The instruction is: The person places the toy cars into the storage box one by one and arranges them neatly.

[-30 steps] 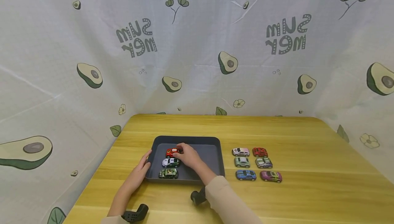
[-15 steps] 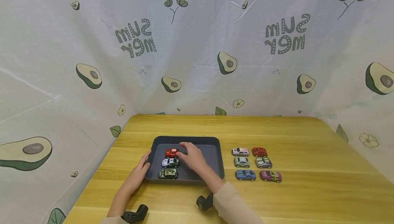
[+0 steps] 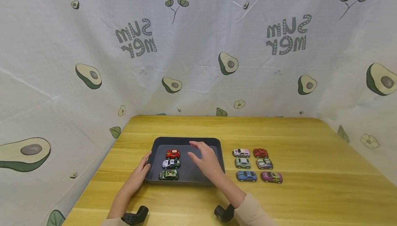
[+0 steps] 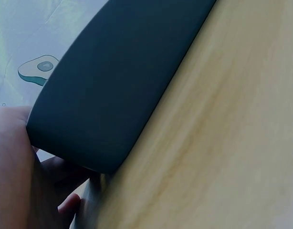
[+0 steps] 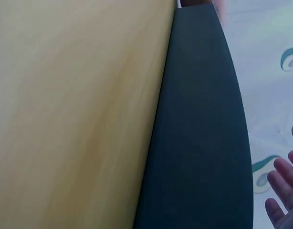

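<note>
1. The right hand (image 3: pixel 207 159) hovers over the tray (image 3: pixel 217 141), its grip loose and empty, fingers spread and relaxed. Three cars sit in the tray's left column: red car (image 3: pixel 172 154) at the back, white car (image 3: pixel 171 164) in the middle, green car (image 3: pixel 169 175) nearest the person. A low swing of that hand to either side could clip the red or white car and roll it out of line, since toy cars roll at a light touch.

2. The left hand (image 3: pixel 139 175) rests against the tray's left wall, fingers laid on the rim, holding nothing else. If it pushes or lifts, the tray could slide on the smooth counter (image 3: pixel 310 191) and all three cars would likely roll.

3. Six more cars stand in two columns on the counter, right of the tray and well apart from it; the blue car (image 3: pixel 246 176) and purple car (image 3: pixel 271 177) are nearest the person. A sleeve reaching across them could drag one off its spot.

4. The right wrist view shows only the tray's outer wall and fingertips (image 5: pixel 282 191), so fine contact cannot be judged there; a grab by feel could miss.
</note>
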Tool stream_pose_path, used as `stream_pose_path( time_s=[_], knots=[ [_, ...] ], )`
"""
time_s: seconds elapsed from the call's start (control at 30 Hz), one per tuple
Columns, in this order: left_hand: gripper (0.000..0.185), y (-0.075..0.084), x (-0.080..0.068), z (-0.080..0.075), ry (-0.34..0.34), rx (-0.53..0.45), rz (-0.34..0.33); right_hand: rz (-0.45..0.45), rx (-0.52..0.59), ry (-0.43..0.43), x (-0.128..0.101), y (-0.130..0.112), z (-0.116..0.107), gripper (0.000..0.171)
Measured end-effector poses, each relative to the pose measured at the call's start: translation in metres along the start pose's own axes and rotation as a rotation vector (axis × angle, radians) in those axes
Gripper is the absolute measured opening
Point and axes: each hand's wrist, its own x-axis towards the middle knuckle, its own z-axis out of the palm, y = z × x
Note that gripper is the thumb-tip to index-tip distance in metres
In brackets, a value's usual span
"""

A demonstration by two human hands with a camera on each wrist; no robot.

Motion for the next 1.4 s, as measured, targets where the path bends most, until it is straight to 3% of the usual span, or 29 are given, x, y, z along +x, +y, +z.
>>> stream_pose_path(
  time_s=[0.2,0.67,0.9,1.17,1.4],
  knots=[
    [0.049,0.001,0.0,-0.001,-0.001,0.017,0.012,-0.019,-0.002,0.075,-0.011,0.01,-0.02,0.038],
    [0.049,0.002,-0.002,-0.002,-0.007,0.01,-0.013,0.122,0.011,0.154,-0.038,0.048,-0.066,0.042],
    [0.049,0.001,-0.002,-0.001,-0.01,0.003,-0.008,0.145,-0.071,0.106,-0.049,0.065,-0.096,0.048],
    [0.049,0.002,-0.002,-0.001,-0.013,0.006,-0.009,0.076,-0.147,0.069,-0.064,0.092,-0.13,0.047],
    [0.049,0.0,-0.001,-0.001,-0.008,0.014,-0.018,0.169,-0.147,0.008,-0.08,0.114,-0.157,0.049]
  ],
)
